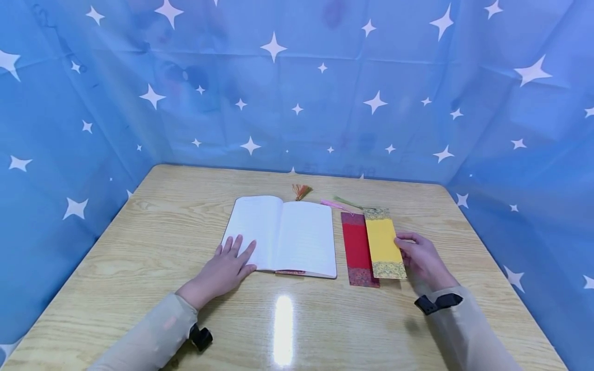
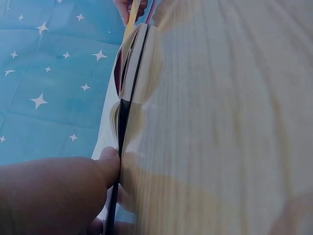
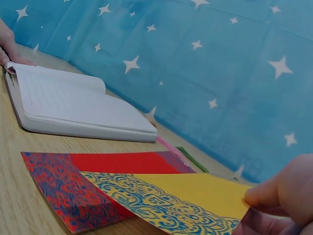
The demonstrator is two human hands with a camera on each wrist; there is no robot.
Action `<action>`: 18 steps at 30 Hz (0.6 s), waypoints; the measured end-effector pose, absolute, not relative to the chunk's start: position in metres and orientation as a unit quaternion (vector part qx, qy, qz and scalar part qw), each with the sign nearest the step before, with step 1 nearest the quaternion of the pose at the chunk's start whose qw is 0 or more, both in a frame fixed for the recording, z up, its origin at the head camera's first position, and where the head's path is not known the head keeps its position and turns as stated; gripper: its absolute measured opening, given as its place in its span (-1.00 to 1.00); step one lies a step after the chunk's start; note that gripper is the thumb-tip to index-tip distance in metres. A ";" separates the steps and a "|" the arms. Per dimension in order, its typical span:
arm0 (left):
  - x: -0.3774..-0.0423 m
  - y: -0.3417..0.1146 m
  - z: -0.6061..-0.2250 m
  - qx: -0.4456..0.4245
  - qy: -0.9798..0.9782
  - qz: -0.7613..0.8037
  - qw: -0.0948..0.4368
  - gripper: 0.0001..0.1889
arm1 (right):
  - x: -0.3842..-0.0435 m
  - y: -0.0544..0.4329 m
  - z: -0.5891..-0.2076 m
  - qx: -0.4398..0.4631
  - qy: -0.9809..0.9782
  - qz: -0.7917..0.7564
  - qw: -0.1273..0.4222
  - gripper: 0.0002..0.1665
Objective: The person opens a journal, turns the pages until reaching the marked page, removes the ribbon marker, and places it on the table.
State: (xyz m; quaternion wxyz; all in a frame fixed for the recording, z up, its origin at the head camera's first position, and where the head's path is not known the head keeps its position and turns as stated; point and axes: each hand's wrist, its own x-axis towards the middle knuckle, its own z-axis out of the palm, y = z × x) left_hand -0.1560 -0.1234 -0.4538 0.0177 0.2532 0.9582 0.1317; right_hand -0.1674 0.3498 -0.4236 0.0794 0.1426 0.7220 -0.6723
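An open notebook [image 1: 306, 239] with white pages lies on the table. My left hand [image 1: 227, 268] rests on its left page with fingers spread, the thumb at the lower edge. Between the pages sits another bookmark [image 1: 291, 272], its patterned end showing at the bottom and its orange tassel [image 1: 302, 191] beyond the top. My right hand [image 1: 422, 259] pinches the right edge of a yellow bookmark [image 1: 383, 239] with patterned ends. Beneath it, partly covered, is a red bookmark [image 1: 356, 245], its lower patterned end [image 3: 73, 196] plain in the right wrist view.
A pink tassel [image 1: 332, 204] and a green tassel [image 1: 347, 201] stretch toward the notebook's upper right corner. The wooden table [image 1: 139, 247] runs back to a blue star-printed curtain [image 1: 320, 77]. Each wrist wears a black band [image 1: 438, 303].
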 end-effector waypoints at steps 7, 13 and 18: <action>-0.157 -0.124 -0.453 0.252 0.959 0.128 0.020 -0.39 | -0.164 0.356 -0.424 0.147 0.745 -0.647 0.075 -0.66; -0.158 -0.124 -0.455 0.254 0.959 0.127 0.014 -0.39 | -0.162 0.358 -0.425 0.144 0.772 -0.613 0.080 -0.54; -0.158 -0.124 -0.456 0.254 0.959 0.128 0.014 -0.38 | -0.161 0.359 -0.426 0.143 0.802 -0.575 0.068 -0.46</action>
